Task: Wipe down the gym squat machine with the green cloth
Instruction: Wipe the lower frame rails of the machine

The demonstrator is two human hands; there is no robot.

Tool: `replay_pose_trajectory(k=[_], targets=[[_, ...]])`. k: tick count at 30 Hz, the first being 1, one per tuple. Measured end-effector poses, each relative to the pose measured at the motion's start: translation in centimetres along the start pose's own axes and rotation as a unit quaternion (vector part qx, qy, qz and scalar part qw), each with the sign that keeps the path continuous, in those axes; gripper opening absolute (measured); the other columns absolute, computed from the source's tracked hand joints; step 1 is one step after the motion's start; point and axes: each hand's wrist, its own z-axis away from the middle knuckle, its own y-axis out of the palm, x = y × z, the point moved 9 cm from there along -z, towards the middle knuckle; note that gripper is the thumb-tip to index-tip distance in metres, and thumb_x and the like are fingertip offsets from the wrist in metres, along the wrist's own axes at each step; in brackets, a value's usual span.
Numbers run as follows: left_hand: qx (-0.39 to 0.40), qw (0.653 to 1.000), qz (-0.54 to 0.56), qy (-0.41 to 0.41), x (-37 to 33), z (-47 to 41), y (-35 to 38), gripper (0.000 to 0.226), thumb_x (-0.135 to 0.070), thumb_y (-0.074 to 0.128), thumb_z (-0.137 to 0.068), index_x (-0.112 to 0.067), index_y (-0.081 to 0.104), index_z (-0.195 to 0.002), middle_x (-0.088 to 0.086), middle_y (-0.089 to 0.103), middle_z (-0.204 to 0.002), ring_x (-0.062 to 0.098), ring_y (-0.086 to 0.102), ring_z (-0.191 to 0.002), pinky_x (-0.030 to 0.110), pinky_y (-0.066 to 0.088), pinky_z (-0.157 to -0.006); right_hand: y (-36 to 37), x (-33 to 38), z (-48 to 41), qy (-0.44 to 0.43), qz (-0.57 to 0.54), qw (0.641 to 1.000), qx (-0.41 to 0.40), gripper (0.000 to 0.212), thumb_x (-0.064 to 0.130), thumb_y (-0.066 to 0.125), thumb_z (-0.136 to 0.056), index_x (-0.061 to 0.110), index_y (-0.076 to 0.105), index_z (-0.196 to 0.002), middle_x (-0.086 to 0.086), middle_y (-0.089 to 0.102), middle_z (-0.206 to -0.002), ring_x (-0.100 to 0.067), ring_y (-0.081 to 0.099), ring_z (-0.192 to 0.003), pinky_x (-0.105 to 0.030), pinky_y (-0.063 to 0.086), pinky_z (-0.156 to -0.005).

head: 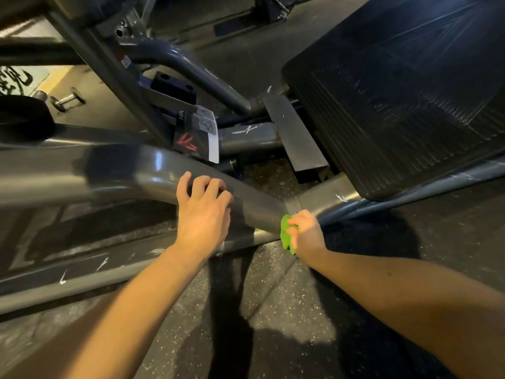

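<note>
1. The bright green cloth (286, 234), soft and bunched into a wad, sits low at centre-right. It is pressed against the lower side of the thick grey painted steel frame tube (123, 170) of the squat machine, just beside the welded junction where a second tube branches off.
2. The right hand (307, 233) is clenched around the cloth, with the fingers wrapped over it. Only a fringe of fabric shows to the hand's left.
3. Key relation: the tube's long axis runs from upper left down to lower right, and the cloth is at its lower-right end. The unwiped length therefore lies up and to the left of the right hand, so a stroke would likely follow that axis.
4. The left hand (203, 212) is on that same tube, up-left of the cloth and directly in that path. Its fingers are bent over the crest and its thumb is splayed, so it looks like a brace.
5. Tube surface: smooth, glossy and rounded, with white scuffs and scratches. A cloth should slide over it easily, while the weld seam may catch lint.
6. To the upper right is a black ribbed rubber footplate (404, 99), large and tilted, well apart from both hands.
7. Below everything is dark speckled rubber floor (273, 310). A small chrome dumbbell (67, 101) lies at the far left.
</note>
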Motion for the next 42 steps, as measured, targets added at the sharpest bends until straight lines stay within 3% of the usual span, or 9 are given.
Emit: replay_pose_trajectory(k=[3,7,17,21,24,27,32,38,42], targets=[[0.008,1.0,-0.007,-0.003,0.1,-0.2,0.1,0.014,-0.027,0.065,-0.088,-0.02,0.073,-0.097,0.002,0.06,-0.112,0.031,0.05,-0.115,0.056,0.016,-0.119,0.9,2.2,-0.2,0.054,-0.081,0.995,0.031,0.036,0.003,0.062,-0.091,0.037,0.053,-0.081,-0.001,0.049,-0.098,-0.015,0.045,-0.086,-0.03,0.045,-0.083],[0.003,1.0,-0.014,0.001,0.0,-0.3,0.2,0.012,-0.026,0.065,-0.086,-0.022,0.073,-0.095,0.0,0.06,-0.11,0.03,0.05,-0.112,0.056,0.019,-0.119,1.4,10.7,1.6,-0.048,-0.266,0.959,0.081,0.018,-0.001,0.054,-0.095,0.011,0.051,-0.082,-0.003,0.047,-0.072,-0.014,0.051,-0.063,-0.029,0.036,-0.058],[0.005,1.0,-0.01,0.007,0.0,-0.3,0.7,0.014,-0.03,0.064,-0.088,-0.023,0.073,-0.097,-0.002,0.06,-0.114,0.028,0.051,-0.114,0.054,0.016,-0.121,0.4,0.2,0.4,0.068,-0.188,0.979,0.023,0.021,-0.007,0.039,-0.085,0.013,0.042,-0.092,-0.015,0.038,-0.073,-0.023,0.035,-0.05,-0.036,0.017,-0.044],[-0.015,1.0,0.016,0.016,0.3,-0.2,0.6,0.014,-0.027,0.067,-0.084,-0.023,0.072,-0.096,-0.001,0.061,-0.113,0.029,0.051,-0.112,0.053,0.016,-0.12,0.3,7.5,1.1,-0.054,-0.22,0.974,0.031,0.024,-0.008,0.041,-0.09,0.01,0.041,-0.074,-0.022,0.035,-0.073,-0.036,0.02,-0.053,-0.041,0.016,-0.039],[-0.027,0.999,0.018,0.02,0.2,-0.1,0.5,0.012,-0.026,0.068,-0.083,-0.023,0.072,-0.094,-0.002,0.063,-0.112,0.029,0.052,-0.111,0.052,0.018,-0.119,1.8,10.5,1.1,-0.151,-0.191,0.969,0.043,0.018,0.0,0.056,-0.094,0.016,0.061,-0.086,0.0,0.054,-0.092,-0.016,0.048,-0.082,-0.023,0.047,-0.072],[-0.029,0.999,0.012,0.015,0.0,-0.2,0.5,0.012,-0.028,0.066,-0.085,-0.023,0.071,-0.094,-0.002,0.063,-0.112,0.029,0.052,-0.112,0.052,0.017,-0.118,1.9,9.5,0.7,-0.229,-0.054,0.971,-0.034,0.022,0.004,0.063,-0.094,0.015,0.072,-0.111,0.011,0.056,-0.116,0.003,0.049,-0.106,-0.01,0.038,-0.098],[-0.006,1.0,0.002,0.014,-0.1,-0.3,0.7,0.016,-0.031,0.062,-0.088,-0.023,0.072,-0.097,-0.002,0.063,-0.116,0.029,0.052,-0.114,0.052,0.018,-0.119,2.3,5.0,-0.9,-0.156,-0.005,0.988,0.003,0.036,0.019,0.045,-0.106,0.027,0.056,-0.14,0.002,0.049,-0.149,-0.008,0.049,-0.133,-0.036,0.037,-0.118],[-0.01,0.999,0.013,0.045,0.2,0.0,0.3,0.016,-0.022,0.068,-0.083,-0.024,0.072,-0.099,-0.002,0.063,-0.118,0.029,0.051,-0.114,0.049,0.017,-0.12,2.5,7.3,-3.9,-0.074,-0.075,0.994,0.026,0.036,0.028,0.047,-0.106,0.022,0.056,-0.141,0.0,0.061,-0.138,-0.015,0.055,-0.126,-0.034,0.039,-0.112],[-0.037,0.997,0.036,0.05,0.3,0.2,-0.5,0.019,-0.012,0.07,-0.082,-0.02,0.072,-0.1,0.0,0.064,-0.117,0.03,0.053,-0.11,0.048,0.021,-0.118,3.9,15.4,-1.1,-0.19,-0.117,0.973,0.064,0.039,0.024,0.045,-0.107,0.024,0.051,-0.146,0.006,0.054,-0.147,-0.005,0.048,-0.136,-0.027,0.036,-0.116]])
